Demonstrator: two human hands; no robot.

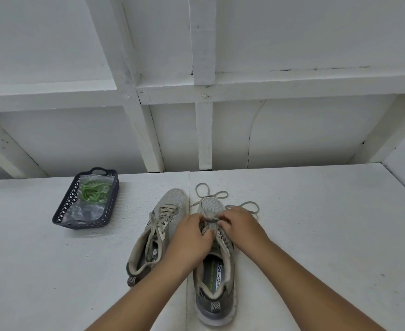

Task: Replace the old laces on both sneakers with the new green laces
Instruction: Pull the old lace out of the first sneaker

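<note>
white counter, dark basket far left, two grey sneakers side by side centre, loose grey lace beyond toes

Grey sneakers, green laces, white all round.

The right sneaker is grey mesh with a black-and-white zigzag heel tab, a dark insole lettered white and lime, and a loose grey lace. At nine o'clock the left sneaker matches, beige-collared. At ten o'clock, a navy lattice basket holds bright green laces in clear plastic. The table is white.
</note>
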